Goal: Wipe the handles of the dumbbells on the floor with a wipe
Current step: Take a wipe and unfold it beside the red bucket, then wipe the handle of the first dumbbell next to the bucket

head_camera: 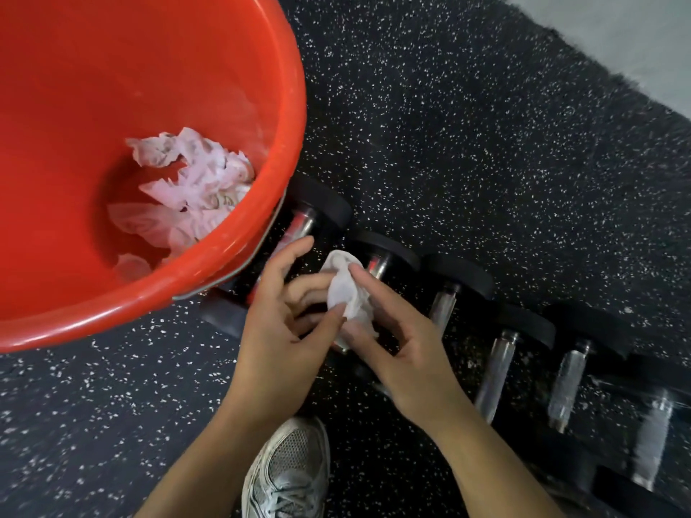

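The red bucket [112,181] sits at my left with used wipes [187,196] in it, close so I can drop dirty ones in. My left hand [276,338] pinches the wipe [346,293] with thumb and curled fingers. My right hand [404,353] pinches it too, to bunch it up. Both hover over the dumbbells [497,364] lined up on the floor [486,125] to the right.
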Available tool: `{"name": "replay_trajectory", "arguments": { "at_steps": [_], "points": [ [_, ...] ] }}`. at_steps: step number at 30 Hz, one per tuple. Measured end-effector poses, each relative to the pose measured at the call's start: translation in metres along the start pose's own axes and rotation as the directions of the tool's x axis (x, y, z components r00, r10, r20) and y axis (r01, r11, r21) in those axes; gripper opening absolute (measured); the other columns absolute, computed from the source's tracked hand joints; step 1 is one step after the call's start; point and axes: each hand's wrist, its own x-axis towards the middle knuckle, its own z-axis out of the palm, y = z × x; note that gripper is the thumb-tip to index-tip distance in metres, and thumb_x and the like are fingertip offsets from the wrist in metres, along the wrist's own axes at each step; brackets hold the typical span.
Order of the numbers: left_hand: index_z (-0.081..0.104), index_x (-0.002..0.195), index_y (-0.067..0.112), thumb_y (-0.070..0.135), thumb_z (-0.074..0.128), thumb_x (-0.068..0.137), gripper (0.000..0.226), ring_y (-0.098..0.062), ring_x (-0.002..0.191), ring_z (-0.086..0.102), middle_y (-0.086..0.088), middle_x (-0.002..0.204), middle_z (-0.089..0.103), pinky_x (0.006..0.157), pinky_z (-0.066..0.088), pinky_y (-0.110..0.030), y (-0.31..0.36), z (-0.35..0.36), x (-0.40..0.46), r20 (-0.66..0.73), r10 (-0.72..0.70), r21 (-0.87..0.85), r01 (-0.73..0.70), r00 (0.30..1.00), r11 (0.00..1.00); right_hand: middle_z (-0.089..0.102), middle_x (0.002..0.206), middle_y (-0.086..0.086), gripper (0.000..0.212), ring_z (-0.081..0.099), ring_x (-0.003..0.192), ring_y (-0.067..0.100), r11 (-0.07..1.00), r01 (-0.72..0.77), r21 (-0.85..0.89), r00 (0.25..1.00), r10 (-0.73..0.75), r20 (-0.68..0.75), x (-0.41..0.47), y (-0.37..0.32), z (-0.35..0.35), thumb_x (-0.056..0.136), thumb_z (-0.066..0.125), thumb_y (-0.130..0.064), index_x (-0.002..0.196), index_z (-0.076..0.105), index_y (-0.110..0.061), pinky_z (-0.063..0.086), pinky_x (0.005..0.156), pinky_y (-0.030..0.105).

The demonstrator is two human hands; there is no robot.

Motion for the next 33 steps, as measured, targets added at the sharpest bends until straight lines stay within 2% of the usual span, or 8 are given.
{"name": "replay_trajectory", "arguments": {
  "at_steps": [7,12,18,21,23,26,30,33],
  "points": [
    [0.041,0.145,0.049,-0.012,0.071,0.089,0.089,-0.016,0.098,0.074,0.016,0.137,0.065,0.081,0.057,-0.022,-0.003,-0.014,-0.002,-0.055,0.109,0.184,-0.097,0.993,0.978,0.073,0.114,-0.013,0.04,0.07,0.101,0.008,0.996,-0.015,-0.084,0.989,0.002,-0.145,0.005,0.009,0.005,0.1,0.058,0.003,0.12,0.076,-0.026,0.051,0.081,0.017],
    [0.041,0.151,0.038,-0.001,0.072,0.092,0.078,-0.016,0.096,0.073,0.015,0.118,0.075,0.085,0.056,-0.02,-0.008,-0.013,-0.008,0.009,0.143,0.278,-0.14,0.99,0.95,0.072,0.111,-0.006,0.037,0.069,0.101,0.009,0.999,0.001,-0.045,0.972,-0.012,-0.233,0.011,0.007,0.008,0.099,0.055,0.007,0.112,0.078,-0.02,0.049,0.083,0.015],
    [0.046,0.148,0.036,0.024,0.068,0.095,0.058,-0.007,0.101,0.073,0.021,0.107,0.077,0.089,0.049,-0.011,-0.008,-0.008,-0.011,-0.037,0.169,0.322,-0.148,0.985,0.935,0.073,0.129,-0.006,0.034,0.063,0.127,0.011,0.928,-0.126,0.352,0.945,0.22,-0.243,0.016,-0.004,0.019,0.108,0.045,-0.021,0.129,0.071,-0.029,0.044,0.113,0.039],
    [0.046,0.149,0.036,0.025,0.067,0.096,0.058,-0.005,0.107,0.071,0.025,0.111,0.075,0.09,0.049,-0.012,-0.008,-0.011,-0.012,-0.045,0.164,0.358,-0.138,0.985,0.923,0.077,0.115,0.008,0.029,0.071,0.106,0.026,0.85,-0.122,0.512,0.908,0.304,-0.287,0.021,-0.004,0.025,0.1,0.062,-0.011,0.125,0.066,-0.026,0.052,0.102,0.045],
    [0.045,0.15,0.038,0.033,0.064,0.095,0.059,-0.003,0.111,0.069,0.029,0.115,0.073,0.087,0.049,-0.013,-0.01,-0.014,-0.013,-0.043,0.181,0.408,-0.148,0.983,0.901,0.078,0.104,0.01,0.028,0.072,0.093,0.023,0.817,-0.118,0.564,0.901,0.327,-0.286,0.023,-0.005,0.029,0.094,0.067,-0.003,0.117,0.066,-0.019,0.054,0.091,0.04],
    [0.041,0.151,0.041,0.034,0.064,0.096,0.06,0.003,0.12,0.064,0.034,0.122,0.068,0.081,0.047,-0.009,-0.014,-0.018,-0.014,-0.041,0.217,0.477,-0.172,0.975,0.862,0.08,0.1,0.01,0.016,0.073,0.093,0.014,0.841,-0.13,0.525,0.915,0.306,-0.263,0.025,-0.003,0.035,0.094,0.069,-0.006,0.102,0.077,-0.017,0.056,0.085,0.026],
    [0.04,0.155,0.033,0.023,0.068,0.099,0.064,0.006,0.126,0.059,0.028,0.124,0.069,0.098,0.046,-0.011,-0.026,-0.025,-0.014,-0.006,0.23,0.549,-0.189,0.973,0.814,0.08,0.105,-0.001,0.021,0.074,0.1,0.006,0.923,-0.204,0.325,0.953,0.263,-0.15,0.024,0.001,0.04,0.102,0.062,-0.023,0.117,0.077,-0.02,0.059,0.085,0.025],
    [0.038,0.158,0.027,0.019,0.068,0.099,0.066,0.001,0.115,0.065,0.024,0.123,0.069,0.089,0.052,-0.017,-0.035,-0.035,-0.015,0.015,0.237,0.617,-0.196,0.971,0.762,0.081,0.102,-0.006,0.024,0.075,0.096,0.005,0.98,-0.171,0.097,0.981,0.179,-0.074,0.027,0.007,0.04,0.102,0.062,-0.018,0.122,0.075,-0.022,0.059,0.084,0.025]
  ]
}}
